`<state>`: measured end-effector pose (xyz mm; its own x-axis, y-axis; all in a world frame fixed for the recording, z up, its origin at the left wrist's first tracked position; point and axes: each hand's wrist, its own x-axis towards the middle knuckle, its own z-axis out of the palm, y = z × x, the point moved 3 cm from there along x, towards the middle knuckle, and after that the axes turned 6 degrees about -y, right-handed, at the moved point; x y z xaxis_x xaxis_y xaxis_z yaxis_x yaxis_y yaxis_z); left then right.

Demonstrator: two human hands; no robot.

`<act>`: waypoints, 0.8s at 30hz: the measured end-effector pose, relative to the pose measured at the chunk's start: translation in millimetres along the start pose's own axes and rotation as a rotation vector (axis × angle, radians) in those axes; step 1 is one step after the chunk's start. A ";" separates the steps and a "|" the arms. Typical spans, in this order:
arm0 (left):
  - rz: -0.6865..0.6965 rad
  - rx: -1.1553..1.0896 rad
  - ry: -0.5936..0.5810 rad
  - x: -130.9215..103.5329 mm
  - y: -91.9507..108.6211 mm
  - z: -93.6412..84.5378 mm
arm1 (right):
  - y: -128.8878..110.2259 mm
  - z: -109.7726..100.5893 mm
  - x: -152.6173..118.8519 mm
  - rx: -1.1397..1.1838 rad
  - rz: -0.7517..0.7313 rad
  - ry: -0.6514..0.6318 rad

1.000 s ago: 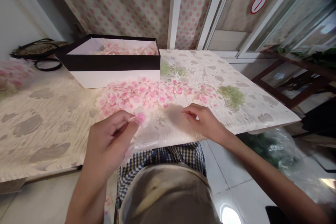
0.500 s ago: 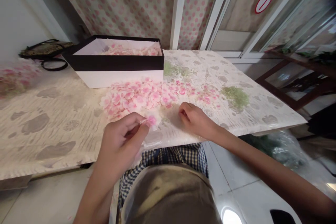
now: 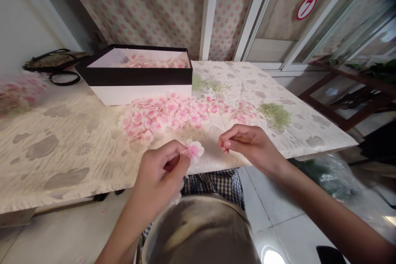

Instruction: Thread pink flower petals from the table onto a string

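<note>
My left hand (image 3: 162, 169) pinches a pink-and-white artificial flower (image 3: 194, 149) between thumb and fingertips, just above the front edge of the table. More pale petals show under that hand, partly hidden. To the right, my right hand (image 3: 252, 142) is raised a little over the tabletop, apart from the flower. Its thumb and fingers are pressed together; whatever they hold, if anything, is too small to make out. Beyond both hands lies a loose pile of pink and white flower heads (image 3: 161, 115), spreading rightward.
Behind the pile stands a white box with a black rim (image 3: 139, 76), partly filled with pink petals. Green plastic sprigs (image 3: 275, 115) lie at the right. More pink flowers (image 3: 21, 90) and a black strapped bag (image 3: 57, 60) rest at the left on the patterned tablecloth (image 3: 62, 144).
My left hand has moved right with the flower, which now faces up more openly. My right hand has shifted right and turned, its fingertips now showing.
</note>
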<state>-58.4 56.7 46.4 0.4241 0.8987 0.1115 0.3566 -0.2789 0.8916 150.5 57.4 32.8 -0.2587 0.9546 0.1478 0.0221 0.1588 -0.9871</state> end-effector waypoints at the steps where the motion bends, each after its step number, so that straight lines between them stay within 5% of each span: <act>1: -0.001 -0.019 -0.014 -0.6 0.8 2.5 | -3.6 3.0 -4.2 0.035 -0.012 0.008; 10: 0.099 -0.063 -0.177 -7.0 9.6 23.7 | -18.1 39.3 -28.5 0.058 -0.073 -0.024; 24: 0.128 -0.079 -0.241 -11.1 11.5 31.2 | -18.9 40.2 -33.8 0.005 -0.136 -0.021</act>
<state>-33.0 33.0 41.7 0.6509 0.7486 0.1262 0.2255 -0.3493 0.9095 119.9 12.0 43.9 -0.2795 0.9187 0.2790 -0.0197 0.2851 -0.9583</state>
